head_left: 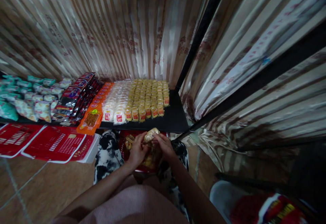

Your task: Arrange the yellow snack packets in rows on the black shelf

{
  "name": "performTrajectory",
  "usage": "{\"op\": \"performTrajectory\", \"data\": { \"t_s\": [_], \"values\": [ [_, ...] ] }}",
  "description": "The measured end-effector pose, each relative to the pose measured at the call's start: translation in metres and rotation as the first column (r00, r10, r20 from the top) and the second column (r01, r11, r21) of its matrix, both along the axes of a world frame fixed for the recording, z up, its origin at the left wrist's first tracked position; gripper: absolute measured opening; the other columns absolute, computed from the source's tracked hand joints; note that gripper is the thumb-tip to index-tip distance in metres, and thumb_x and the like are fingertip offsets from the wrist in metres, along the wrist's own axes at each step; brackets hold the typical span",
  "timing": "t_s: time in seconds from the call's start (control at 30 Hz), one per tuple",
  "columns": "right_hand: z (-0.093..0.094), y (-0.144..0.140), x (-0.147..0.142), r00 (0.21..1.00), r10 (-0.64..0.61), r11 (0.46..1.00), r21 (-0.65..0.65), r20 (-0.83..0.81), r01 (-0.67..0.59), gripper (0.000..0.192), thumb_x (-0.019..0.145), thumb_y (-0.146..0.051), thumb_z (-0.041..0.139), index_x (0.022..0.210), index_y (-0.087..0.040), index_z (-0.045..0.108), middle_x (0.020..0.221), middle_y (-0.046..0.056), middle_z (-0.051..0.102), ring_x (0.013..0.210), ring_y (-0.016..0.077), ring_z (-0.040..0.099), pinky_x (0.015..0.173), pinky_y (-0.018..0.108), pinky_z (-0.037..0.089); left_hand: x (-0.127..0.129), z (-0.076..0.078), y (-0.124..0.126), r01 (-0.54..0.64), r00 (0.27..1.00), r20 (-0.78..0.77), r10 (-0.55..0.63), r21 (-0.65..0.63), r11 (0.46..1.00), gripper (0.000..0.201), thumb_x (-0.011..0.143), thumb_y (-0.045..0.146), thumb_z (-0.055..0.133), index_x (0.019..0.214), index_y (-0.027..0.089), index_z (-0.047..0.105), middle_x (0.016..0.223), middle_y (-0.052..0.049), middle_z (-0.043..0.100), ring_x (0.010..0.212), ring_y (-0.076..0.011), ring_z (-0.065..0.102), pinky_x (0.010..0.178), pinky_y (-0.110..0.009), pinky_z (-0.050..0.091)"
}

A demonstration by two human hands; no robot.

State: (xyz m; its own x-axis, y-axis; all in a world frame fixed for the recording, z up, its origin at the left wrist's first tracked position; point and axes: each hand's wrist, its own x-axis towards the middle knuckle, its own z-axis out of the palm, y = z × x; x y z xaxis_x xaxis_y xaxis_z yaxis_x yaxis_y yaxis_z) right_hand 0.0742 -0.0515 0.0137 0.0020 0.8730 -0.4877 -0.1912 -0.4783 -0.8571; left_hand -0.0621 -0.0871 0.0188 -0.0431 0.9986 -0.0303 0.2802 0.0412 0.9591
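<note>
Between my two hands is a small snack pack [151, 135] in clear wrapping, pale gold and roughly cylindrical. My left hand [139, 151] pinches its left end, and my right hand [164, 144] has its fingers closed on the right end. Both hands are over a red basket [124, 137] between my knees, which holds more gold-wrapped packs [149, 161]. Just beyond, on a black shelf [175, 115], similar yellow packs [147, 98] stand in tight rows. White packs [113, 105] are lined up to their left.
An orange snack bag [93, 115], dark packets [75, 96] and teal and white bags [42, 95] fill the shelf's left part. Red baskets [56, 144] sit below it. Black poles [198, 30] and a striped curtain [127, 30] bound the back and right. A red bag [275, 208] lies lower right.
</note>
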Motion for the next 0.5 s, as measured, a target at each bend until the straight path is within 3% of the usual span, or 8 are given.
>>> {"op": "performTrajectory", "data": {
  "t_s": [0.2, 0.5],
  "values": [
    [0.001, 0.001, 0.002, 0.999, 0.007, 0.999, 0.035, 0.05, -0.009, 0.029, 0.07, -0.045, 0.064, 0.074, -0.017, 0.06, 0.067, 0.0, 0.066, 0.054, 0.0095, 0.059, 0.048, 0.018, 0.043, 0.007, -0.005, 0.004, -0.019, 0.981, -0.188, 0.047, 0.148, 0.989, 0.044, 0.073, 0.009, 0.054, 0.115, 0.02, 0.053, 0.113, -0.008, 0.056, 0.105, -0.0196, 0.053, 0.091, -0.035, 0.044],
    [0.006, -0.001, 0.01, 1.0, -0.012, 0.996, 0.083, -0.02, 0.014, 0.032, 0.07, -0.046, 0.065, 0.084, -0.018, 0.06, 0.075, 0.002, 0.067, 0.061, 0.0116, 0.063, 0.051, 0.019, 0.047, 0.011, -0.002, 0.01, 0.034, 0.977, -0.212, 0.022, 0.257, 0.966, 0.034, 0.08, 0.016, 0.051, 0.114, 0.018, 0.051, 0.111, -0.01, 0.055, 0.103, -0.0199, 0.052, 0.083, -0.033, 0.047]
  ]
}}
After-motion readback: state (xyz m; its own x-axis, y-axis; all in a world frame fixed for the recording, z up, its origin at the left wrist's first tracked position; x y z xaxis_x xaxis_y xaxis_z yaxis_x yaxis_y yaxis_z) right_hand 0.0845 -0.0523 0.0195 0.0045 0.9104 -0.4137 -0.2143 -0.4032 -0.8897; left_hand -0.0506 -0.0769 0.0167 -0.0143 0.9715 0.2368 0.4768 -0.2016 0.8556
